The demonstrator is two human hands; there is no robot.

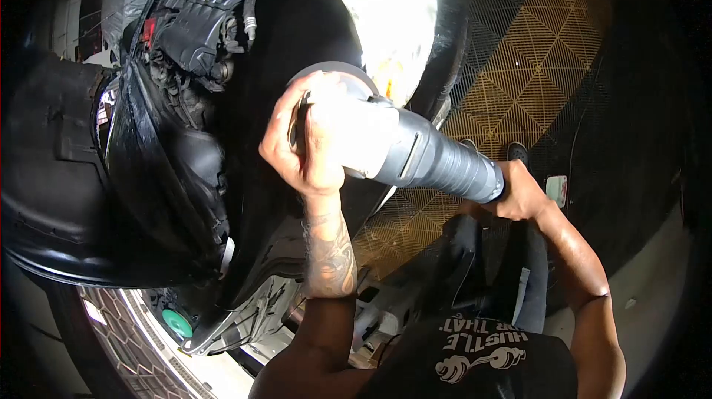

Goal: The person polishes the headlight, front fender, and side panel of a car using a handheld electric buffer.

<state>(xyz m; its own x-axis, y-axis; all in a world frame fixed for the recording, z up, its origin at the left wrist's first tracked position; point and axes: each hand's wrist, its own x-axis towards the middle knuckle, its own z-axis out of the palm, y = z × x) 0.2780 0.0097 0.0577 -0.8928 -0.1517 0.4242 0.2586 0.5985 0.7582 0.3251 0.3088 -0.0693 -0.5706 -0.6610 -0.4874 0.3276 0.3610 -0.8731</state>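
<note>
A dark grey power polisher [445, 154] lies slantwise across the middle of the head view, its round head by the glossy black fender [297, 21]. My left hand [308, 136] is wrapped round the polisher's head end, thumb and fingers closed over it. At the far end of the body, my right hand [519, 191] grips the handle. Glare washes out part of the tool's housing. The pad's underside is hidden, so I cannot tell whether it touches the panel.
The engine [193, 32] shows in the open bay at upper left. Near it is a black bumper or trim piece [67, 176]. A honeycomb grille [126, 340] and a green disc [176, 322] are at lower left. Yellow and black floor tiles [534, 50] lie beyond; a small pale object [556, 190] is right.
</note>
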